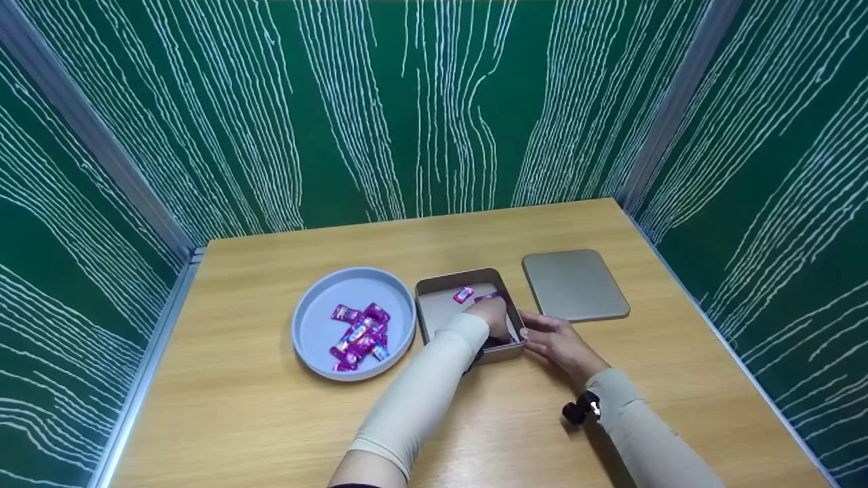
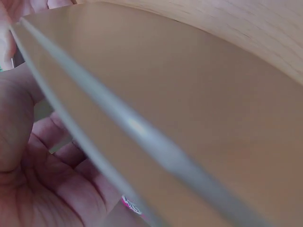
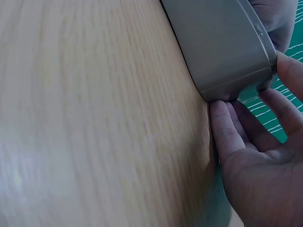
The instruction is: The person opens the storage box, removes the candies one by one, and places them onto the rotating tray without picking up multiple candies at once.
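An open rectangular metal tin (image 1: 434, 332) stands on the table, with purple-wrapped candies (image 1: 464, 293) on its pale floor. My left hand (image 1: 489, 315) reaches down inside it near the right wall, fingers bent. In the left wrist view the tin's blurred rim (image 2: 137, 125) crosses in front of that hand, and a bit of pink-and-white wrapper (image 2: 131, 206) shows below the fingers; I cannot tell whether they hold a candy. My right hand (image 1: 559, 346) holds the tin's near right corner from outside. In the right wrist view its thumb (image 3: 289, 71) is at the rim, with fingertips low against the corner.
Left of the tin is a round light-blue tray (image 1: 308, 339) bearing a pile of several purple-wrapped candies (image 1: 359, 335). The flat metal lid (image 1: 576, 285) lies to the tin's right. Green panels with white streaks (image 1: 434, 115) border the wooden table (image 1: 230, 407).
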The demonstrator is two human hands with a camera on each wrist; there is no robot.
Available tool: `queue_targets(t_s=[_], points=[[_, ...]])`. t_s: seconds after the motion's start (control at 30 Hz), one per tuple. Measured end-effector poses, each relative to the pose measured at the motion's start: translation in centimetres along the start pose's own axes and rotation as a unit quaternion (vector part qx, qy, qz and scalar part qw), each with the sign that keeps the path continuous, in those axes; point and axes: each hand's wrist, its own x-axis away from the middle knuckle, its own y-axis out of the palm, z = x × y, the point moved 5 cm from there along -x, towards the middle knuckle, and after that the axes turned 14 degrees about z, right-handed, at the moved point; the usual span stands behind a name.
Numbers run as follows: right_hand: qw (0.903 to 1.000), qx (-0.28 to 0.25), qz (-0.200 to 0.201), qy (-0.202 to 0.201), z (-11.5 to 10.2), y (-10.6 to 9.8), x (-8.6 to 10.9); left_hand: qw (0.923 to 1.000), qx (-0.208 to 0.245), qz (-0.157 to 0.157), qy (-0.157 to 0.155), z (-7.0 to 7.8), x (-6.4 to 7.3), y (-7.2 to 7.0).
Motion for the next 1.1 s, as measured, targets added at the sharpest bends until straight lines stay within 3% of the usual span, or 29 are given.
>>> queue_targets(t_s=[0.1, 0.17, 0.27, 0.4, 0.53, 0.7, 0.93, 1.1], points=[[1.0000, 0.004, -0.002, 0.002, 0.0, 0.0, 0.0, 1.0000, 0.004, 0.003, -0.003, -0.6, -0.8, 0.8], [1.0000, 0.005, -0.005, 0.004, -0.1, 0.0, 0.0, 0.9998, 0.018, -0.004, -0.003, -0.6, 0.0, -0.3], [1.0000, 0.001, 0.000, 0.009, -0.1, 0.0, 0.0, 0.9992, 0.038, -0.015, 0.001, -0.1, 2.1, -3.0], [0.9999, 0.002, 0.006, 0.014, 0.0, 0.0, -0.1, 0.9957, 0.090, -0.021, -0.001, -0.3, 3.1, -4.4], [0.9998, 0.010, 0.006, 0.015, -0.1, 0.0, 0.0, 0.9865, 0.159, -0.027, -0.032, -1.4, 2.6, -4.7], [0.9998, 0.008, 0.009, 0.015, -0.2, 0.0, 0.1, 0.9772, 0.203, -0.021, -0.057, -3.2, 2.0, -5.7], [0.9992, 0.004, 0.031, 0.025, -0.3, -0.1, 0.0, 0.9504, 0.299, -0.014, -0.084, -5.6, 3.2, -8.2], [0.9988, 0.016, 0.032, 0.032, -0.2, -0.1, 0.1, 0.9423, 0.320, 0.007, -0.099, -8.1, 3.6, -9.6]])
